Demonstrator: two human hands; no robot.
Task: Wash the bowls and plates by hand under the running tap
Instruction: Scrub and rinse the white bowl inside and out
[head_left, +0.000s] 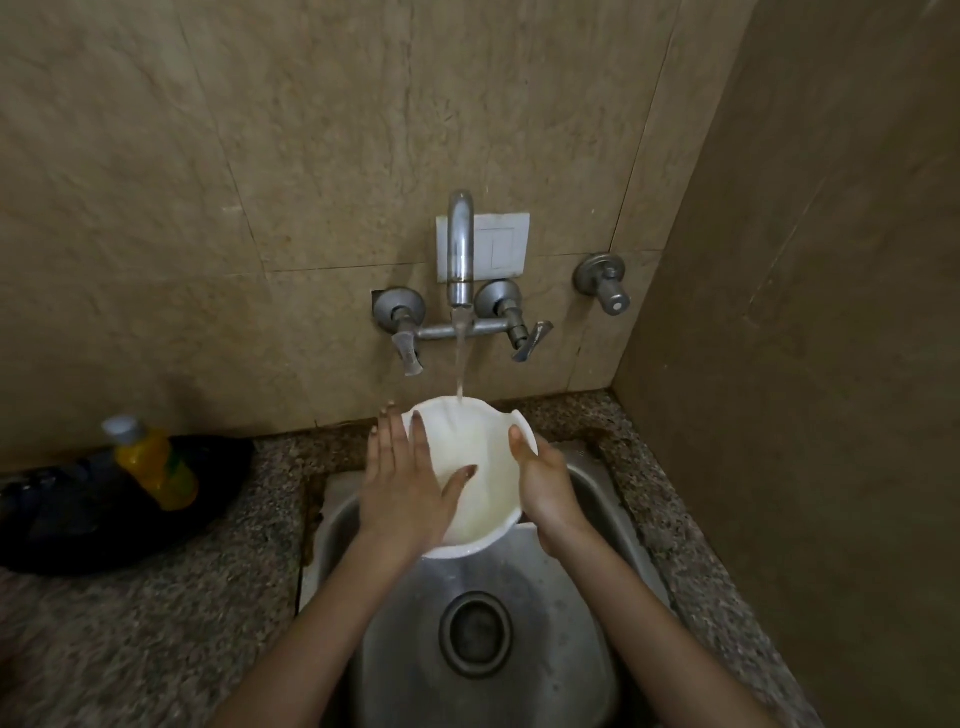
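Beige stone-look wall tiles (260, 156) back a speckled granite counter (156, 623) with a stainless steel sink (587, 649) set into it. Left hand (400, 483): fingers straight and close together, laid flat against the left side of a white bowl (483, 467), thumb spread inward with its tip resting on the bowl's inner surface. Right hand (545, 488): grips the bowl's right side, thumb hooked over the rim; the remaining fingers pass behind the bowl and are hidden. The bowl is held between both hands above the rear part of the sink, tilted so its opening faces the camera. A water stream (460, 358) falls from the tap spout (460, 249) and strikes the bowl's far inner wall just below the rim. The inside of the bowl is wet and shows a faint yellowish tint. Below the hands, the sink's round drain (475, 634) is uncovered. Two lever handles, left (408, 348) and right (527, 338), flank the spout; a separate wall valve (605, 283) sits further right. A white switch plate (501, 244) is fixed behind the spout. On the counter at left, a yellow bottle (156, 462) with a pale cap stands against a black bag (78, 509).
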